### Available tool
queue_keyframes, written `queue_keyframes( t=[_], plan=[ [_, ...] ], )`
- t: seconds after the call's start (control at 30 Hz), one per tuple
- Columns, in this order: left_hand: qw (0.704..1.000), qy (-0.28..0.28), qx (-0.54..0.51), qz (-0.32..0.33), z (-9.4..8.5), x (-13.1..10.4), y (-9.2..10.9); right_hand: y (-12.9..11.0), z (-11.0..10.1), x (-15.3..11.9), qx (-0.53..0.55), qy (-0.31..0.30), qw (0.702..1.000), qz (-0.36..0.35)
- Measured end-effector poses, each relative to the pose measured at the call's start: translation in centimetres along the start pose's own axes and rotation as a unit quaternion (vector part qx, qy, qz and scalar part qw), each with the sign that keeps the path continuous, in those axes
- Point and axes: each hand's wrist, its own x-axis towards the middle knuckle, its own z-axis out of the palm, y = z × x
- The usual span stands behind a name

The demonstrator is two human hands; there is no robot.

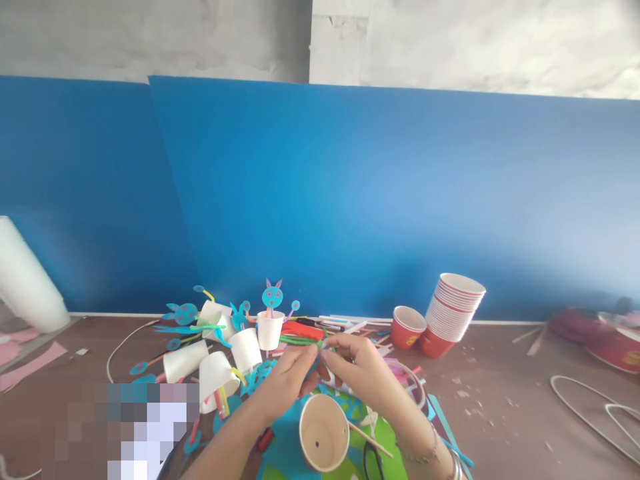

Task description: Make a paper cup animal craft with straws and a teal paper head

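Note:
My left hand (287,380) and my right hand (355,365) meet above the middle of the table, fingertips pinched close together. A bit of blue and green shows between them, too small and covered to name. Just below the hands stands a paper cup (324,437), its open mouth toward me and small dark holes inside. A thin wooden stick (371,440) reaches out from the cup's right side. Under the cup lie blue and green paper sheets (280,443). Scissors (373,460) rest beside the cup, partly hidden by my right forearm.
White cups with blue paper figures (273,298) and bent straws crowd the left. Behind my hands lie a red packet (303,330) and several straws. A tall stack of red cups (453,313) and a single red cup (408,327) stand right. White cable (575,380) curves far right.

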Motion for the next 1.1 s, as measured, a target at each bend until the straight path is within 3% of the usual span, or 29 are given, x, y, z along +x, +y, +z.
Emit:
queue_keyframes(
  t=[0.17,0.33,0.6,0.8,0.93,1.1],
  plan=[
    [0.999,-0.001,-0.035,-0.017,-0.1,-0.1,0.1,0.3,-0.3,0.1,-0.022,0.015,1.0,-0.004],
    [0.998,-0.008,-0.051,-0.034,-0.3,-0.1,0.4,0.7,-1.2,0.1,-0.053,-0.014,0.998,-0.017],
    [0.996,-0.023,0.08,0.012,-1.0,-0.4,0.6,0.6,-1.3,0.2,-0.007,-0.064,0.997,-0.045],
    [0.996,-0.021,0.087,0.002,-1.0,0.0,0.0,1.3,-1.1,0.6,-0.009,-0.017,0.999,-0.032],
    [0.997,-0.017,0.076,0.017,-0.9,0.2,-0.3,1.6,-1.1,0.7,0.0,-0.02,0.999,-0.031],
    [0.995,0.03,0.09,0.024,-0.8,0.5,-0.6,1.7,-0.9,0.9,-0.002,-0.024,0.999,-0.036]
  ],
)
